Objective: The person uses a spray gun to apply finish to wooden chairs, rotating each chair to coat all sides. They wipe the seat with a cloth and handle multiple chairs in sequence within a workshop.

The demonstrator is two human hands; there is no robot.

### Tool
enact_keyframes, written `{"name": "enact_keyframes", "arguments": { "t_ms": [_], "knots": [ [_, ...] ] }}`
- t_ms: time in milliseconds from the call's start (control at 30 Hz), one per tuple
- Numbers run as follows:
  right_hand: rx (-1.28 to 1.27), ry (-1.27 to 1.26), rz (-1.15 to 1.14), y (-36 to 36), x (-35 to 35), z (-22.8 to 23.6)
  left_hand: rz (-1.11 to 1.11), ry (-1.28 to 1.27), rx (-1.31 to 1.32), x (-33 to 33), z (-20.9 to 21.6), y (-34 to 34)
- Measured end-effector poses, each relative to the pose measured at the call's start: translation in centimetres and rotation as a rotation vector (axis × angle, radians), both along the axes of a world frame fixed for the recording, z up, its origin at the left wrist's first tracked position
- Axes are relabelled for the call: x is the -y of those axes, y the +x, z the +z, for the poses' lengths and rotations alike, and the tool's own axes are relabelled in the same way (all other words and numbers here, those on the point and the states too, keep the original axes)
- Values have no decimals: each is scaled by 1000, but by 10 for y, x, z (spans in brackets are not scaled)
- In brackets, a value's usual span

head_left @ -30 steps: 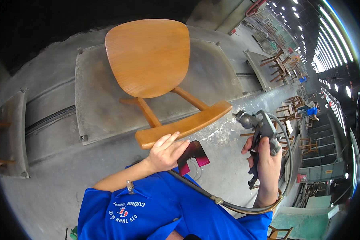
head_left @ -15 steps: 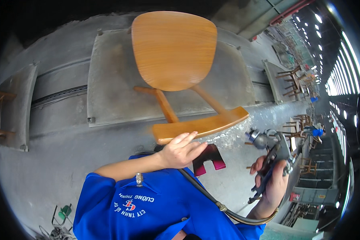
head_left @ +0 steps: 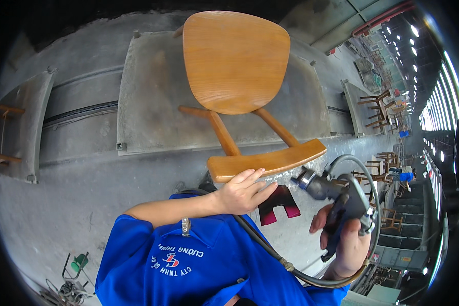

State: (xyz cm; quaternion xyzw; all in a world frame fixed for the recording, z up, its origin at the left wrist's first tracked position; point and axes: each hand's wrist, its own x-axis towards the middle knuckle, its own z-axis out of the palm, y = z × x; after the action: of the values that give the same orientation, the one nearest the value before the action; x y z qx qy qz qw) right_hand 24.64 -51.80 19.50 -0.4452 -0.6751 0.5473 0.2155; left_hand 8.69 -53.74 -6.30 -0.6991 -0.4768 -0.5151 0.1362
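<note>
A wooden chair with an orange-brown finish stands before me, its broad rounded seat beyond its curved backrest rail. Against the near edge of that rail rests my left hand, fingers stretched out and not wrapped round it. My right hand is closed on the grip of a metal spray gun. The gun's nozzle points left, close to the rail's right end but apart from it. A hose runs across my front toward my right wrist, and a thinner grey hose arches over the gun.
Under the chair lies a flat grey platform; another platform carrying wooden parts is at the left, beside a floor track. A black-and-pink piece shows below the rail. More chairs and a person in blue are farther right.
The spray gun has moved left, its nozzle nearer the backrest rail, and the thin hose now arches over it. Chair and surroundings sit slightly farther right in view; my left hand stays at the rail.
</note>
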Motion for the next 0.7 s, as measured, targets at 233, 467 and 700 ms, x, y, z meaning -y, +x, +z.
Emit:
{"name": "enact_keyframes", "arguments": {
  "t_ms": [233, 467, 700],
  "knots": [
    [-45, 143, -111, -6, -14, -6, 5, -3, -4, -2, 2, -1],
    [-112, 518, -253, 5, -40, -4, -2, 12, -47, -7, 14, -10],
    [-283, 502, -597, 60, -92, -14, 356, -65, -41, -63, 54, -57]
  ]
}}
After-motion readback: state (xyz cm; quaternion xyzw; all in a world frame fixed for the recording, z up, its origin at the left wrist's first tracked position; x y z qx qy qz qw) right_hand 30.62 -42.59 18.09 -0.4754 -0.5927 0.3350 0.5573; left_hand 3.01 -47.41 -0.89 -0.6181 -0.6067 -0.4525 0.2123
